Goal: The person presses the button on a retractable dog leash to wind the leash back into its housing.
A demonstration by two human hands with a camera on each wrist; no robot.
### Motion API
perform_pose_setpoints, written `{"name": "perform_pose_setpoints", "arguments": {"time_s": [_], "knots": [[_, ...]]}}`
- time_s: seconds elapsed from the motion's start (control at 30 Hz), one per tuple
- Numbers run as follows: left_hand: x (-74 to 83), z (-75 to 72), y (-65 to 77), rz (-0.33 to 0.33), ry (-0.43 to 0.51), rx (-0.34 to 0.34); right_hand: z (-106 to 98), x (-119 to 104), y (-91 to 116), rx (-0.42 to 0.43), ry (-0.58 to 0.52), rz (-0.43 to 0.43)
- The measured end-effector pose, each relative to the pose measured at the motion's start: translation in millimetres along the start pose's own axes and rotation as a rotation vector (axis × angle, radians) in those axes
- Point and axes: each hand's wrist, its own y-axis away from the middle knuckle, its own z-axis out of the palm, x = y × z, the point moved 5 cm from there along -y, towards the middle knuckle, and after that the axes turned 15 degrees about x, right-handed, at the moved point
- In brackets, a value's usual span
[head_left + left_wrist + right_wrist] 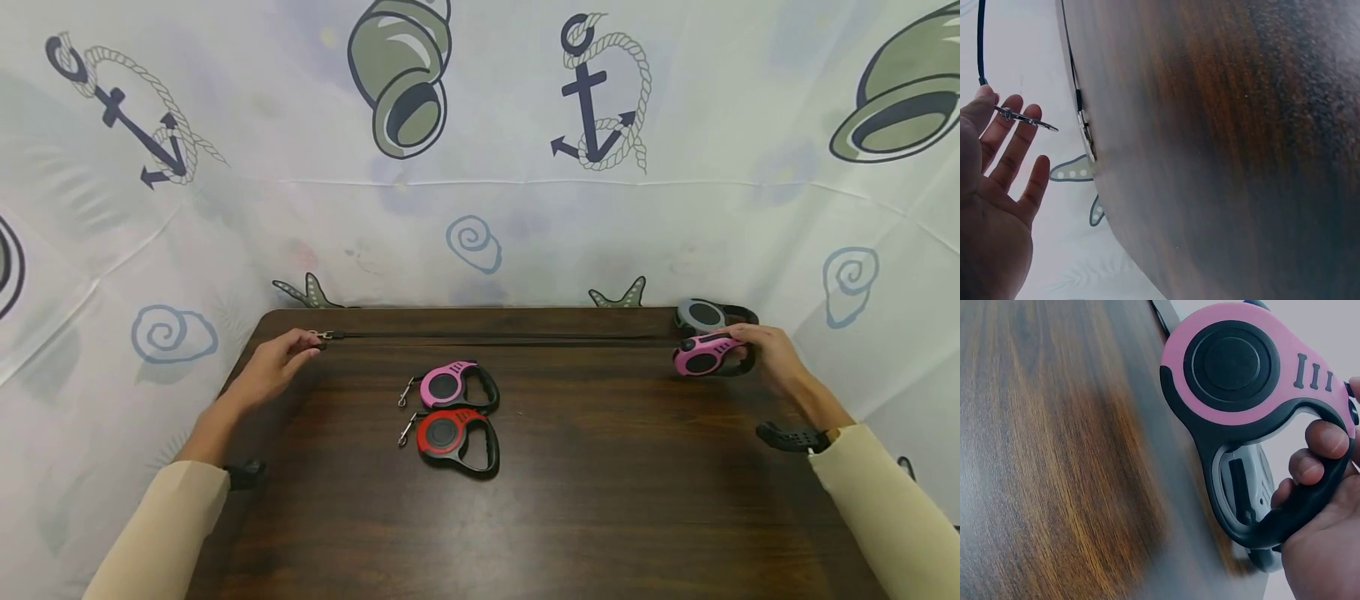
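My right hand [776,360] grips the black handle of a pink retractable dog leash [1175,347], fingers curled through the loop. Its dark strap stretches left across the back of the table to my left hand [276,367], which pinches the strap end between thumb and index finger. From that pinch the metal clip [1022,117] sticks out over the other, loosely bent fingers. Just behind the held leash lies a grey retractable leash [702,314], partly hidden by it. Its strap [510,335] also runs left, and its clip [1087,134] lies along the table's back edge.
Another pink retractable leash [450,387] and a red one [452,437] lie together near the table's middle, clips pointing left. The dark wooden table [600,500] meets a printed cloth backdrop [510,242] at its back and sides.
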Motion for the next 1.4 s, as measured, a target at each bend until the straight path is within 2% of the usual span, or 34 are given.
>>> {"name": "perform_pose_setpoints", "arguments": {"time_s": [0.2,0.4,0.7,0.87,1.27,1.4], "knots": [[2.6,-1.1,1.9,-0.005,0.034,-0.009,-2,0,4,-0.015,-0.072,-0.01],[2.1,-3.1,4.5,0.014,0.018,0.004,0,1,6,-0.048,-0.156,-0.03],[2.6,-4.3,6.0,0.019,0.027,0.015,-1,-1,6,-0.085,-0.103,-0.092],[2.5,-5.9,6.2,0.013,0.012,0.018,0,-4,6,-0.09,-0.112,-0.102],[9.6,-7.4,2.4,0.018,0.021,0.016,-2,-7,2,-0.023,-0.111,-0.075],[11.9,-6.5,1.9,0.026,0.015,0.007,-1,-7,1,0.004,-0.108,-0.039]]}}
